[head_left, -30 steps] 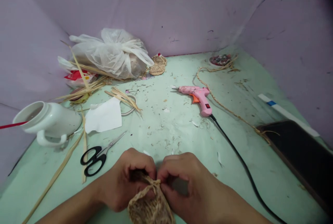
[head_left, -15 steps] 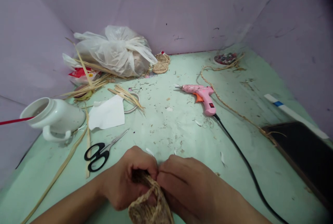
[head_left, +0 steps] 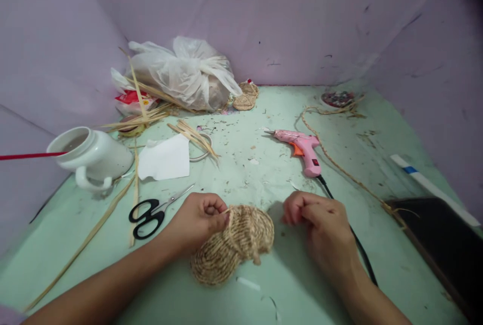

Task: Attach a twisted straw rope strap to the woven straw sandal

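A small woven straw slipper (head_left: 217, 262) is held a little above the table, its flat sole toward the lower left and its strap band at the upper right. My left hand (head_left: 206, 219) pinches the slipper's upper edge between thumb and fingers. To the right, apart from the slipper, is my right hand (head_left: 324, 227) with its fingers curled in. Whether anything is inside those fingers is hidden. Black-handled scissors (head_left: 149, 218) lie just left of my left hand. A pink glue gun (head_left: 302, 146) rests on its side beyond my right hand, its nozzle pointing left.
A white mug (head_left: 101, 156) lies tipped at left with a red stick (head_left: 30, 156). Behind are paper (head_left: 164, 159), straw strips (head_left: 194, 136), a plastic bag (head_left: 188, 73) and another slipper (head_left: 247, 96). A braided cord (head_left: 339, 166) reaches a dark flat object (head_left: 437, 239) at right.
My hands were together around the slipper at the bottom edge. Now they are apart: the right hand has moved off to the right, and the slipper has turned and moved up with the left.
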{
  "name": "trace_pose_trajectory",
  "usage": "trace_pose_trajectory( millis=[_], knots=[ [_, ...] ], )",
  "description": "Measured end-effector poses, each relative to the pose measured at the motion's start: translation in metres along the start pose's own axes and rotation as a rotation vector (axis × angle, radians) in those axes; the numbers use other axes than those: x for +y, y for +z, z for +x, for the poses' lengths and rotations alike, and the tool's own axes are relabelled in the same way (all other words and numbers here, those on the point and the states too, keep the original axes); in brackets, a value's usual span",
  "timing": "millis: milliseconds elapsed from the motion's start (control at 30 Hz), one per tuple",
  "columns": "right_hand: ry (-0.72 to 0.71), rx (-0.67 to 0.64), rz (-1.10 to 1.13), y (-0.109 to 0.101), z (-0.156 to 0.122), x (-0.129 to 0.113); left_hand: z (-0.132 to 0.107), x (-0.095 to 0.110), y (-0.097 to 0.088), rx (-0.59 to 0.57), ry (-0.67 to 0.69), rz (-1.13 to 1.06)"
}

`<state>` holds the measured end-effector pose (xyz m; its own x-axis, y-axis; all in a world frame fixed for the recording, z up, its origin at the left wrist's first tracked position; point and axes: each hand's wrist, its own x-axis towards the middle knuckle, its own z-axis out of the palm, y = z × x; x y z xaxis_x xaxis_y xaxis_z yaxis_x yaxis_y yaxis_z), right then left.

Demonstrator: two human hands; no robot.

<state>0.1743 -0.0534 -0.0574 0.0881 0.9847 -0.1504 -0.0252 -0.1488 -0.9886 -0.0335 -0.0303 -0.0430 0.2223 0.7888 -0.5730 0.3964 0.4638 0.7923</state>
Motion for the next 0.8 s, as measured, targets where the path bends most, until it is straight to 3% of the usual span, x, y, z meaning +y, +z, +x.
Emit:
trace_pose_trajectory(
  millis=[167, 267, 400, 567, 667, 800],
  knots=[
    [-0.095, 0.046, -0.057, -0.003, 0.004, 0.000, 0.000, -0.001, 0.002, 0.055, -0.038, -0.162],
    [-0.141, 0.085, -0.204, 0.004, 0.000, -0.010, -0.001, -0.006, 0.005, 0.070, -0.011, -0.294],
    [-0.189, 0.237, -0.344, 0.010, -0.011, -0.022, -0.003, -0.011, 0.009, 0.053, 0.023, -0.393],
    [-0.215, 0.377, -0.309, 0.002, -0.009, -0.019, -0.007, -0.014, 0.012, 0.069, 0.051, -0.424],
    [-0.167, 0.256, -0.123, -0.003, 0.000, -0.014, -0.011, -0.012, 0.011, 0.057, 0.094, -0.367],
    [0.120, -0.178, 0.064, 0.004, -0.002, -0.014, -0.019, -0.004, 0.008, -0.014, 0.164, -0.209]
  ],
)
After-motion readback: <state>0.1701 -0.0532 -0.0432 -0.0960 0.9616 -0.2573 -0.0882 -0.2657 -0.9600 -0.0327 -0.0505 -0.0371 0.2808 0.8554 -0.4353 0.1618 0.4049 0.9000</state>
